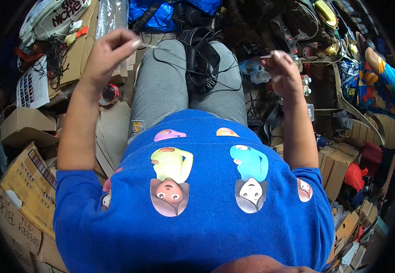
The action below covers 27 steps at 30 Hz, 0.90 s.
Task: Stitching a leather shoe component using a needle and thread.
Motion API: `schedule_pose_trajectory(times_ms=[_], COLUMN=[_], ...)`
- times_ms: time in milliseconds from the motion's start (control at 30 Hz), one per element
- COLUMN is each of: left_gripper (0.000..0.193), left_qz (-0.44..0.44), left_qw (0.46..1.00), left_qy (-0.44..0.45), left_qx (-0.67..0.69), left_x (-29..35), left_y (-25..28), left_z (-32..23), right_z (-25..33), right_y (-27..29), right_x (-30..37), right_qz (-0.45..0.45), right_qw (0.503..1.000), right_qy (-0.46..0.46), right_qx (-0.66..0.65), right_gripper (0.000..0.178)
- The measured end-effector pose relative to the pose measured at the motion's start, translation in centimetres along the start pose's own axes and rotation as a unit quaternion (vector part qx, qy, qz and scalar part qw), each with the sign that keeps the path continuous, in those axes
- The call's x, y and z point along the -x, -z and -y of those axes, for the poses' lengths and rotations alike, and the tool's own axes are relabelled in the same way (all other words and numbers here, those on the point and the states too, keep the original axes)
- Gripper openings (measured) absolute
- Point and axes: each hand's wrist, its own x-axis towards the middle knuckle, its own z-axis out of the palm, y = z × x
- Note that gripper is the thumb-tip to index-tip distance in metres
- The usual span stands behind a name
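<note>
My left hand [115, 52] is raised over the left knee, thumb and fingertips pinched on a thin pale tip [149, 45]. From near that tip a thin black cord [161, 60] loops down across my lap. Between my thighs rests a black item that looks like a shoe [202, 63], with more cord lying over it. My right hand [285, 73] is held up beyond the right knee with its fingers curled. A short, thin pale stick [265, 57] pokes out from its fingertips; its kind is too small to tell.
Cardboard boxes [29, 125] and flattened card crowd the left side, with a dark bottle with a red label [110, 94] by my left leg. Clear plastic bottles [254, 71] stand past the right knee. Blue plastic sheeting [154, 13] lies ahead; a colourful cloth [375, 86] is far right.
</note>
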Motion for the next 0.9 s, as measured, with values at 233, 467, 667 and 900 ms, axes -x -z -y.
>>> schedule_pose_trajectory(times_ms=[233, 467, 667, 900], left_gripper=[0.021, 0.015, 0.024, 0.027], left_qz=[0.261, 0.06, -0.299, -0.188], left_qw=[0.892, 0.893, 0.673, 0.835], left_qy=[0.009, -0.071, 0.107, -0.016], left_qx=[0.368, -0.441, -0.668, -0.517], left_x=[-0.6, 2.0, 10.7, 2.9], left_y=[-9.3, 0.6, 22.0, 5.6], left_z=[-3.7, 1.3, -5.4, -0.3], right_z=[1.2, -1.2, -1.2, -3.2], right_y=[-7.9, 0.8, 24.0, 15.1], right_x=[-0.5, 3.2, 11.7, 8.7], right_qz=[0.37, 0.156, -0.104, 0.019], right_qw=[0.908, 0.799, 0.651, 0.745], right_qy=[-0.034, 0.003, -0.197, -0.225], right_qx=[-0.195, 0.581, 0.726, 0.627], right_gripper=[0.023, 0.018, 0.027, 0.025])
